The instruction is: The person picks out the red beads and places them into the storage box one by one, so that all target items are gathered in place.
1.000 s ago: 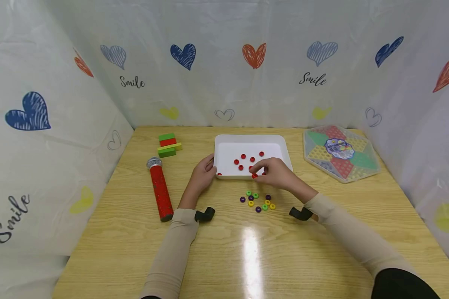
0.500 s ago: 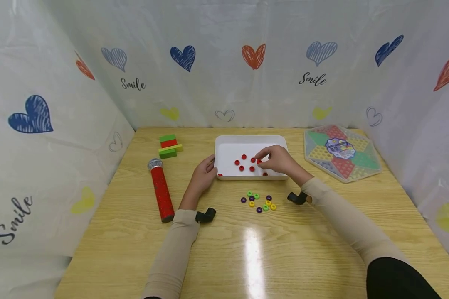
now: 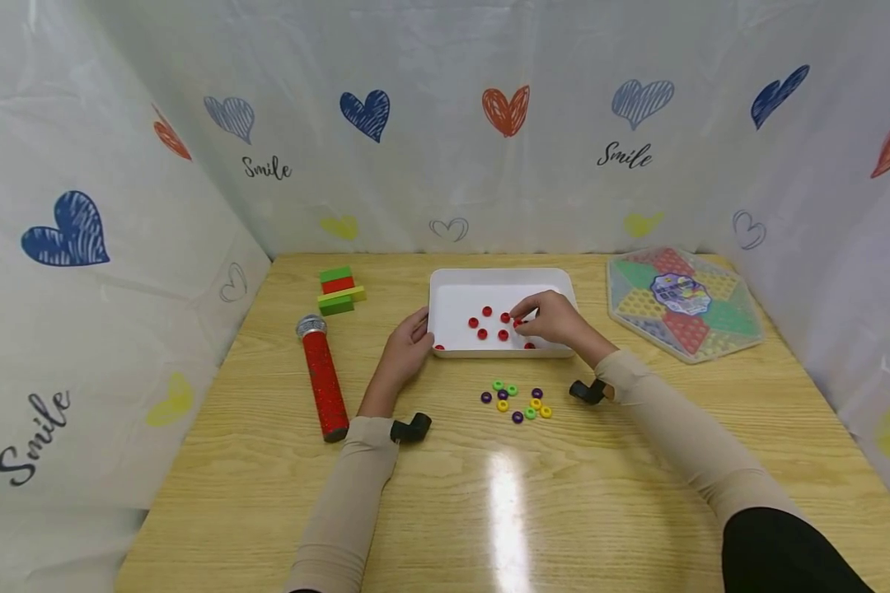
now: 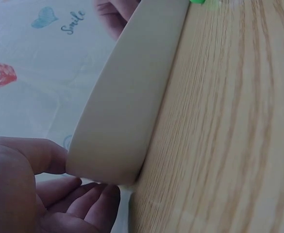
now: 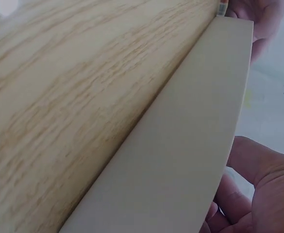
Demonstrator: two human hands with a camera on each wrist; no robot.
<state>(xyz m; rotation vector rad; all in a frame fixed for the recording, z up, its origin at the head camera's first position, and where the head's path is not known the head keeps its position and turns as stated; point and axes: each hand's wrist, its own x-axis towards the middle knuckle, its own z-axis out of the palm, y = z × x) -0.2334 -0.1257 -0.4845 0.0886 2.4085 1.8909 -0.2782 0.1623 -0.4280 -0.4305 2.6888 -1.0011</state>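
A shallow white tray [image 3: 463, 288] lies on the wooden table with several red beads [image 3: 487, 311] spread on its floor. My left hand [image 3: 408, 344] grips the tray's left end near the front corner; in the left wrist view the thumb is at the rim and the fingers curl below it. My right hand [image 3: 552, 317] reaches over the tray's right half, thumb and forefinger pinching a red bead low over the floor. In the right wrist view the tray's front wall [image 5: 180, 126] hides those fingertips. In front of the tray lie loose green, purple and yellow beads [image 3: 536, 403].
At the left lies a red microphone [image 3: 325, 383] with a silver head. Behind it is a small group of green, red and yellow blocks [image 3: 337, 286]. A hexagonal Chinese checkers set [image 3: 686, 305] lies at the right. A printed curtain [image 3: 430, 181] rises behind the table.
My right hand has carried the red bead from over the tray's front rim back into its right half. The left hand keeps its grip. The view has shifted slightly.
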